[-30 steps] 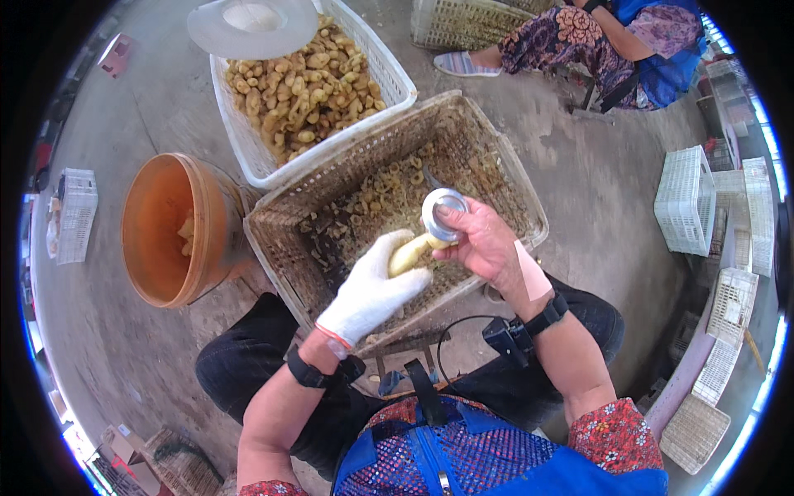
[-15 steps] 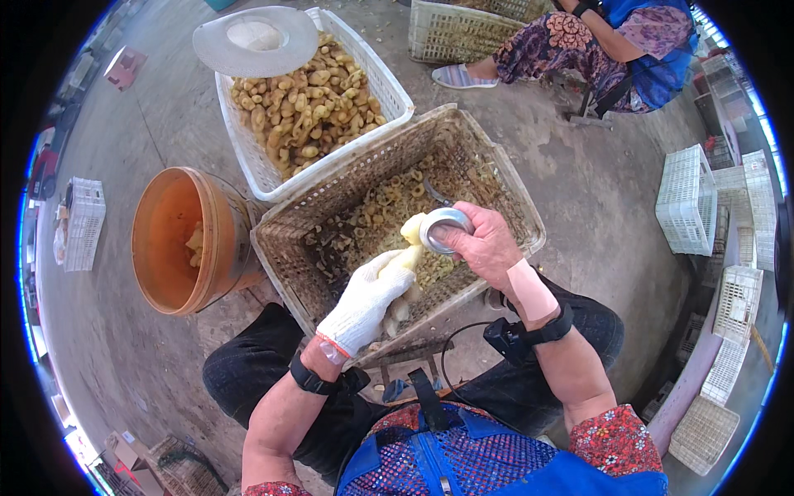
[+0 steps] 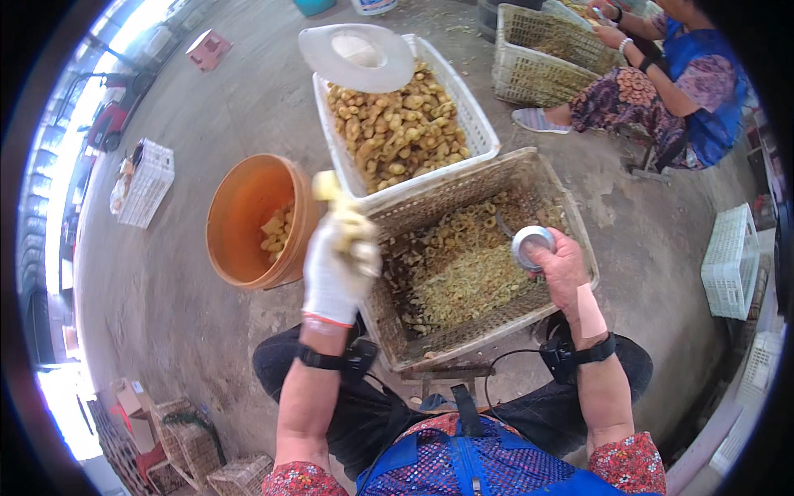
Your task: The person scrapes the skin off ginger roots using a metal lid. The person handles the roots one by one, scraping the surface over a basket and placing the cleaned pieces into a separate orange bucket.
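Observation:
My left hand (image 3: 332, 269), in a white knit glove and smeared by motion, is closed round a peeled, pale yellow knobby root (image 3: 329, 188) that looks like ginger. It is raised between the orange bucket (image 3: 217, 211) and the scrap crate (image 3: 481, 343). My bare right hand (image 3: 562, 263) grips a tool with a round, silvery metal end (image 3: 529, 246); a thin dark curved blade shows beyond it. This hand is over the right side of the crate, which holds yellow peelings and shavings (image 3: 463, 285). Several pale peeled pieces (image 3: 277, 233) lie inside the bucket.
Beyond the scrap crate stands a white crate (image 3: 484, 153) heaped with brown unpeeled roots (image 3: 397, 124). A pale wide-brimmed hat (image 3: 318, 54) rests on its far edge. Another person (image 3: 662, 91) sits at the upper right beside a crate (image 3: 529, 78). More white crates (image 3: 729, 264) line the right.
My left hand has moved left and up, away from the tool, carrying the root. The right hand still grips the tool. The whole view has shifted left, bringing more of the co-worker into sight.

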Demonstrator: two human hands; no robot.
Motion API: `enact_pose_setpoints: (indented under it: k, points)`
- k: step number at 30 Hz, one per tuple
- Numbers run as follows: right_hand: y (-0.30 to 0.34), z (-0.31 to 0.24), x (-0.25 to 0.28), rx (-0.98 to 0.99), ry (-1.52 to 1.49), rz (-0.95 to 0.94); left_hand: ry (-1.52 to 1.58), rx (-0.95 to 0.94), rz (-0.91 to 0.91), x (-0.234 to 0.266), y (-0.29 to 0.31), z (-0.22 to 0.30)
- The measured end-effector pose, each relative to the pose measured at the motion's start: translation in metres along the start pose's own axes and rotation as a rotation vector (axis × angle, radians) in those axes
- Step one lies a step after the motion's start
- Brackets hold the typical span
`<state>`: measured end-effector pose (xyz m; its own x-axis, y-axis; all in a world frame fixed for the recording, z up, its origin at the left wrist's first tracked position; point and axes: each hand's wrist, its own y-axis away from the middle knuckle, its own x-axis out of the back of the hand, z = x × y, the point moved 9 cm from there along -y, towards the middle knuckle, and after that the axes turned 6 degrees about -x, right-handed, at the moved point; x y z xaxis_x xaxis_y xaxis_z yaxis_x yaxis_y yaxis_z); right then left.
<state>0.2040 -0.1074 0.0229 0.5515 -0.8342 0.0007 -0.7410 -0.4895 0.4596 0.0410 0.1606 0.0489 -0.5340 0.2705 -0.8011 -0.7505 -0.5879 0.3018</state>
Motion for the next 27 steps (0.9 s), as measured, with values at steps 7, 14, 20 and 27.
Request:
enact_pose_setpoints:
  k: [7, 14, 20, 27]
  points:
    - [0.002, -0.015, 0.016, 0.041, 0.037, 0.033, -0.021, -0.129, 0.097, 0.032, -0.026, 0.067]
    - [0.003, -0.027, 0.005, -0.007, 0.206, 0.033, -0.542, 0.014, 0.036, -0.009, -0.094, 0.014]
    - [-0.013, -0.021, 0.010, -0.082, 0.259, 0.072, -1.743, -0.229, -0.311, -0.055, -0.199, -0.007]
    - [-0.039, -0.031, 0.007, -0.152, 0.237, 0.044, -2.455, 0.259, -0.872, 0.026, -0.301, -0.100]
